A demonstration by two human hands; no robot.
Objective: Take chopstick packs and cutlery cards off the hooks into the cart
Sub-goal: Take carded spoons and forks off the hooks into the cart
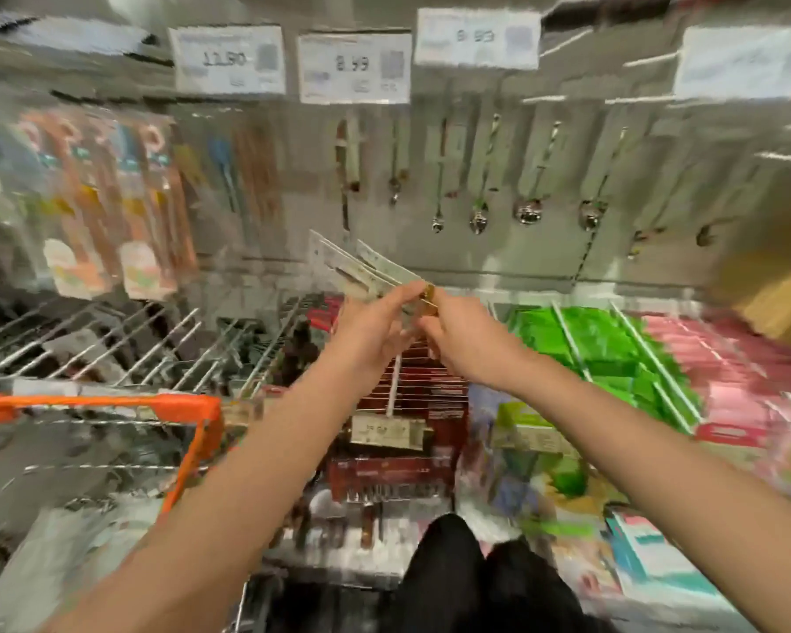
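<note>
Hands (371,331) (464,340) meet, pinching cutlery cards (361,269).

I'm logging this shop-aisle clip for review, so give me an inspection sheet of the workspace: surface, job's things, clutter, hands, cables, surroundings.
Surface: grey hook wall with wire shelves below; picture blurred by motion.
Job's things: a few cutlery cards held together in front of the wall; spoons on cards hang on the hooks; chopstick packs hang at left; orange-rimmed cart stands lower left.
Clutter: green packs, pink packs and red boxes on the lower shelves.
Hands: left hand and right hand both grip the cards' near end.
Cables: nothing seen.
Surroundings: price tags above the hooks; person's dark trousers below.
</note>
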